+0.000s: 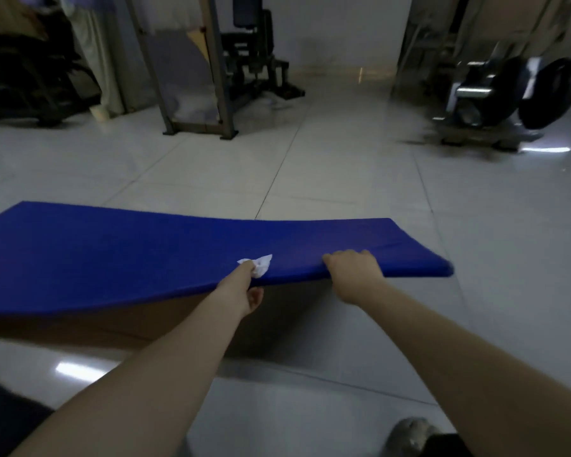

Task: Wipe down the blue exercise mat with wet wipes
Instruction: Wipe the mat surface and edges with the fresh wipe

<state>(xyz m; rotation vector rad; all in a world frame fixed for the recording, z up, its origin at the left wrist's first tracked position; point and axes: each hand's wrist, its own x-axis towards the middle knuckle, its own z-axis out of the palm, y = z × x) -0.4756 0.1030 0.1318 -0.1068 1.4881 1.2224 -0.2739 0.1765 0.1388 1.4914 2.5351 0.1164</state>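
The blue exercise mat (139, 252) is lifted off the tiled floor at its near edge, so its underside casts a shadow below. My left hand (244, 291) grips that near edge with the thumb on top, pinching a crumpled white wet wipe (260, 263) against the mat. My right hand (355, 275) grips the same edge further right, fingers curled over the top near the mat's right corner. The mat's left part runs out of view.
Pale glossy floor tiles (327, 179) lie beyond the mat. A metal frame (198, 94) and a black weight machine (257, 61) stand at the back. Black weight plates on a stand (521, 94) sit far right. A grey shoe (412, 437) shows at the bottom.
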